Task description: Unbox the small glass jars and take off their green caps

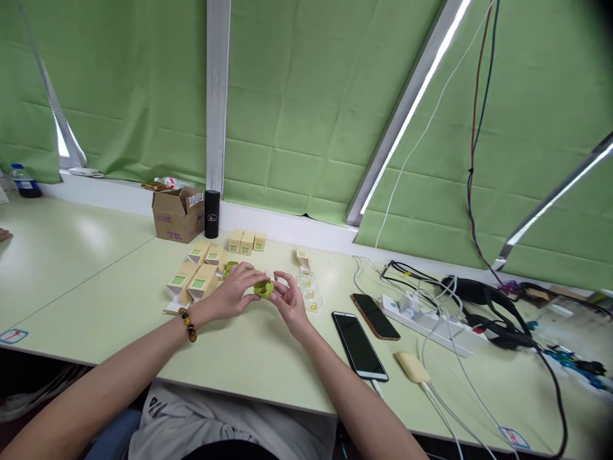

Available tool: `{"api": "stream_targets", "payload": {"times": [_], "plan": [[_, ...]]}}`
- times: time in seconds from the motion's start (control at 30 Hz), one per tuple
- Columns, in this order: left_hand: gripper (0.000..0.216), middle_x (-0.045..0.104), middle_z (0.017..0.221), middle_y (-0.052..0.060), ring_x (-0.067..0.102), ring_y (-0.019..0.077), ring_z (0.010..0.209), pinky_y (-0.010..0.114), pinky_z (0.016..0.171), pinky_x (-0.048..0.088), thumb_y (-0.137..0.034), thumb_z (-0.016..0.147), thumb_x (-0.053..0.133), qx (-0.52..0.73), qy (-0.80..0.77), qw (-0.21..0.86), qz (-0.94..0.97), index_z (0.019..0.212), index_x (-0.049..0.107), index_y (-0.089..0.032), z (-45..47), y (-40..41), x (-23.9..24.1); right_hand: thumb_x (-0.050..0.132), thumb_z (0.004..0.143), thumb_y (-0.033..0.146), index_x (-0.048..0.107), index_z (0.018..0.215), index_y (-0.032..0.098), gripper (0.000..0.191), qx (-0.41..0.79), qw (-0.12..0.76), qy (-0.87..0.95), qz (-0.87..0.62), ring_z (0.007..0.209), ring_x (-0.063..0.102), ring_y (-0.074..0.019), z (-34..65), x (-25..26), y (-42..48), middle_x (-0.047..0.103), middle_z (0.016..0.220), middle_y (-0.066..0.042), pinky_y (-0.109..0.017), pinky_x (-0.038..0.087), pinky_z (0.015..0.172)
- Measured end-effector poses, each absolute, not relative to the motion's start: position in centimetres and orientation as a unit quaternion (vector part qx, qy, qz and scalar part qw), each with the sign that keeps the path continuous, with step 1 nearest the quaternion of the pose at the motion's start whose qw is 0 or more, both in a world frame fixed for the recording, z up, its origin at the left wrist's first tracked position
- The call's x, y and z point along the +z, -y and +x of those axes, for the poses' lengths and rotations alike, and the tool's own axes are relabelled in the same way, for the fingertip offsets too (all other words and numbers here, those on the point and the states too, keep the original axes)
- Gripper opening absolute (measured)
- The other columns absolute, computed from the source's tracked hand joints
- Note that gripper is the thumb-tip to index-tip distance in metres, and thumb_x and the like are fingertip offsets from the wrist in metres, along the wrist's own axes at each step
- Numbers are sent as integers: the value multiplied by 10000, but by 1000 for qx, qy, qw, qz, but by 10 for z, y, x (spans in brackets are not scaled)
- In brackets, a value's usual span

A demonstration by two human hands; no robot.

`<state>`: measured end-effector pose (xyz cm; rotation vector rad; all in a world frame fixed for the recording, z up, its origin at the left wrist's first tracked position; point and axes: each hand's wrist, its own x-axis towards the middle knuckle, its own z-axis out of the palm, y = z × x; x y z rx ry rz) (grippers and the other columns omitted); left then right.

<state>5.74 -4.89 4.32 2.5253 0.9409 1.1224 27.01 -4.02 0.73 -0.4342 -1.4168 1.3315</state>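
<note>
Between my two hands, above the table (230, 358), is a small olive-green cup-like piece (263, 290). My left hand (234, 291) grips its left side, with a beaded bracelet (187, 324) on that wrist. Fingers of my right hand (290, 300) close on its right side. More green pieces (230, 266) lie partly hidden behind my left hand. Several small beige boxes with green labels (204, 281) stand to the left, some with open flaps. Just right of my right hand lie clear round plastic pieces with yellow centres (311, 297).
Small beige boxes (246, 241) and one open box (302, 259) stand farther back, near a black bottle (211, 214) and a cardboard carton (177, 217). To the right are two phones (360, 345), a power strip (426, 322), a yellow charger (412, 367) and tangled cables. Another person's fingers (4, 234) show at far left.
</note>
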Motion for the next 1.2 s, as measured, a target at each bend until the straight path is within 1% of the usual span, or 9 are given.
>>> {"api": "stream_targets", "payload": {"times": [0.2, 0.33, 0.4, 0.5, 0.63, 0.7, 0.8, 0.93, 1.2], "plan": [[506, 725, 1205, 135, 680, 262, 1077, 422, 966, 524, -437, 869, 811, 571, -284, 494, 591, 1283, 664, -186, 52, 28, 30, 756, 913, 475, 527, 1276, 286, 469, 512, 571, 606, -212, 969, 751, -237, 272, 5, 39, 716, 1202, -89, -454, 608, 894], [430, 739, 1099, 134, 707, 223, 928, 377, 872, 535, -451, 842, 837, 589, -267, 574, 502, 1112, 688, -152, 41, 20, 27, 642, 972, 366, 596, 1196, 264, 250, 374, 552, 688, -286, 836, 687, -199, 273, 1, 38, 713, 1055, -58, -365, 563, 749], [391, 743, 1010, 123, 697, 232, 893, 377, 830, 529, -475, 830, 836, 593, -319, 528, 517, 1006, 698, -154, 35, 17, 26, 583, 973, 243, 650, 1089, 245, 134, 253, 504, 756, -332, 857, 655, -205, 274, -1, 39, 720, 1016, -54, -371, 533, 792], [316, 739, 959, 106, 672, 270, 919, 406, 836, 509, -460, 808, 836, 578, -439, 344, 596, 894, 701, -188, 28, 14, 23, 529, 923, 81, 699, 996, 228, 236, 86, 399, 835, -370, 986, 623, -241, 275, -3, 40, 734, 1060, -68, -397, 492, 879], [53, 742, 1012, 88, 610, 308, 1059, 459, 947, 432, -263, 868, 720, 418, -511, 69, 747, 836, 711, -222, 29, 23, 24, 549, 877, 28, 718, 1082, 216, 326, -18, 270, 875, -401, 1161, 553, -285, 272, -8, 44, 711, 1255, -84, -428, 437, 959], [91, 726, 936, 89, 594, 299, 1027, 452, 920, 411, -204, 894, 656, 339, -510, 1, 791, 815, 701, -217, 33, 32, 25, 572, 867, 42, 697, 1141, 206, 342, -47, 228, 885, -403, 1220, 508, -303, 270, -9, 48, 669, 1357, -89, -441, 406, 992], [152, 684, 842, 92, 581, 285, 983, 432, 860, 395, -172, 917, 605, 260, -508, -46, 820, 779, 659, -206, 41, 43, 28, 560, 891, 61, 655, 1203, 189, 350, -71, 195, 892, -402, 1219, 485, -299, 265, -9, 53, 639, 1399, -97, -435, 374, 1001], [173, 661, 804, 95, 569, 290, 976, 432, 837, 383, -128, 910, 564, 200, -511, -68, 833, 766, 621, -204, 46, 47, 27, 506, 958, 89, 632, 1200, 188, 290, -76, 177, 892, -409, 1142, 500, -282, 262, -7, 56, 680, 1279, -101, -409, 359, 951], [225, 647, 765, 129, 536, 323, 929, 469, 848, 373, -75, 881, 531, 219, -491, -58, 841, 719, 607, -212, 47, 42, 18, 478, 968, 81, 617, 1194, 201, 292, -74, 173, 890, -415, 1134, 506, -275, 261, -7, 56, 665, 1333, -90, -393, 350, 930]]}}
